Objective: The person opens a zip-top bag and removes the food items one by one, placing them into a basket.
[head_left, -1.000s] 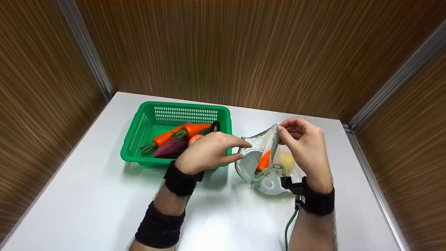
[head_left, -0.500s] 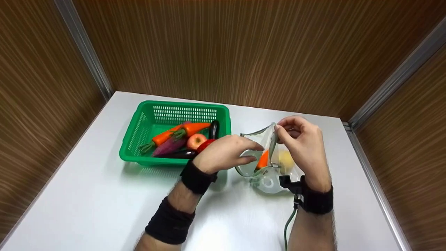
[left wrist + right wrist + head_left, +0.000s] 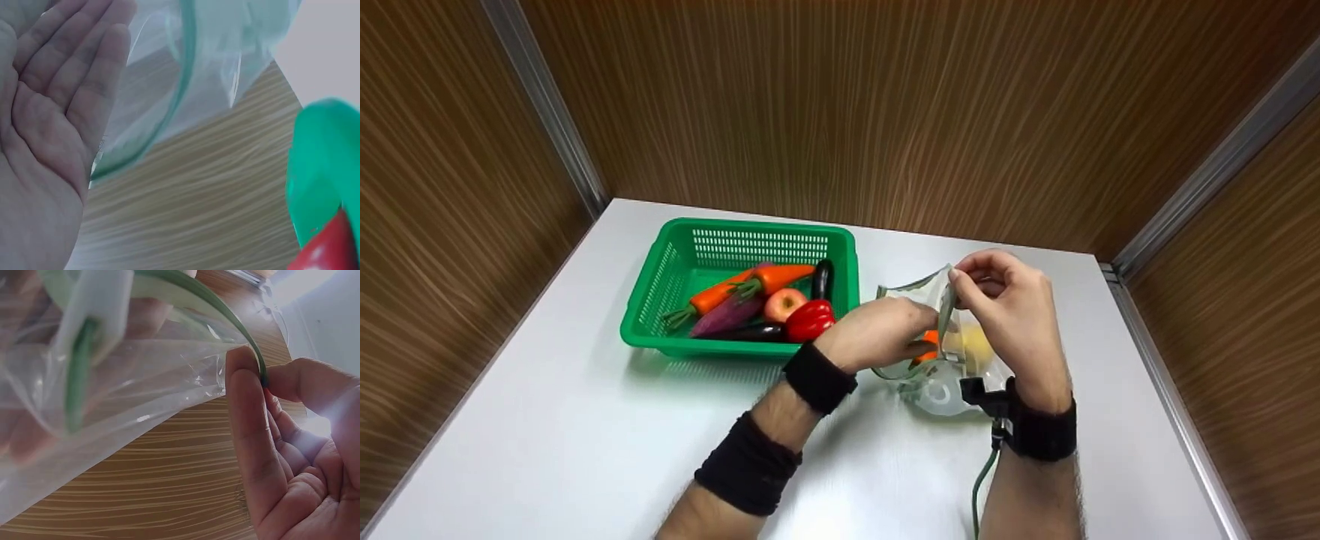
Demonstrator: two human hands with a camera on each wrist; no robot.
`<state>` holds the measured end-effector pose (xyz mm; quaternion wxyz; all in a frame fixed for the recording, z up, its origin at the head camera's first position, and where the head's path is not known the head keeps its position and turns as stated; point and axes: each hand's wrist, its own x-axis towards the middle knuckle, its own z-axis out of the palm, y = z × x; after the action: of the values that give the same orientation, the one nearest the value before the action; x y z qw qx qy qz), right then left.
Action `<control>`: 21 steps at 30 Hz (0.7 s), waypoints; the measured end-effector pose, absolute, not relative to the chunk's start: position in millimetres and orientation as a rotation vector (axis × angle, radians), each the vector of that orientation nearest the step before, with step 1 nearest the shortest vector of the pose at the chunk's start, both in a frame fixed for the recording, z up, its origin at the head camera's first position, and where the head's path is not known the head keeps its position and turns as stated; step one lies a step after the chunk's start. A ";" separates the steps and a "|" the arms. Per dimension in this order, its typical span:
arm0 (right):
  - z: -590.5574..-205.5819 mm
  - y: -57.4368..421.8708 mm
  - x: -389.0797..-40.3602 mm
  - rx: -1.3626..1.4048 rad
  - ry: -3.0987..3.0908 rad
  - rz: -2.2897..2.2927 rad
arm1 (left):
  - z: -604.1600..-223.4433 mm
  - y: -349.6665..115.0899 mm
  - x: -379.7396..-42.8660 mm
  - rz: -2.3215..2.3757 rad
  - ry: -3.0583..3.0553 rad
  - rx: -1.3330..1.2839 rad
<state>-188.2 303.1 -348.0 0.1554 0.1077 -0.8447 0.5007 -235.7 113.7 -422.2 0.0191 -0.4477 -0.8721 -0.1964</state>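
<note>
A clear plastic bag with a green-edged mouth lies at the right of the table. My right hand pinches the far corner of its mouth between thumb and fingers and lifts it; the right wrist view shows the pinch on the green strip. My left hand reaches in at the mouth, its fingertips behind the bag's raised side. In the left wrist view, those fingers are straight, with nothing in the palm. An orange piece like a carrot and a round yellow thing show through the bag.
A green basket stands left of the bag. In it lie carrots, a purple sweet potato, an apple, a red bell pepper and dark eggplants. Wood-patterned walls enclose the white table.
My left hand has moved right, from the near-left edge of the bag's mouth to inside it, uncovering the red bell pepper. My right hand keeps its pinch, nearly still.
</note>
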 end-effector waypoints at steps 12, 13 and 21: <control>-347.9 299.5 -188.1 0.318 -2.422 1.424 | -438.8 141.1 -245.6 -0.593 -2.912 -1.322; -347.7 299.3 -188.0 0.318 -2.424 1.423 | -440.7 142.5 -247.1 -0.609 -2.915 -1.330; -347.7 296.8 -187.6 0.329 -2.433 1.416 | -452.6 149.8 -250.7 -0.830 -2.959 -1.261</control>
<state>-187.6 296.8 -347.7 0.1531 0.1147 -0.8483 0.4937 -250.7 149.8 -452.6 -0.0899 -0.3780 -0.8872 -0.2488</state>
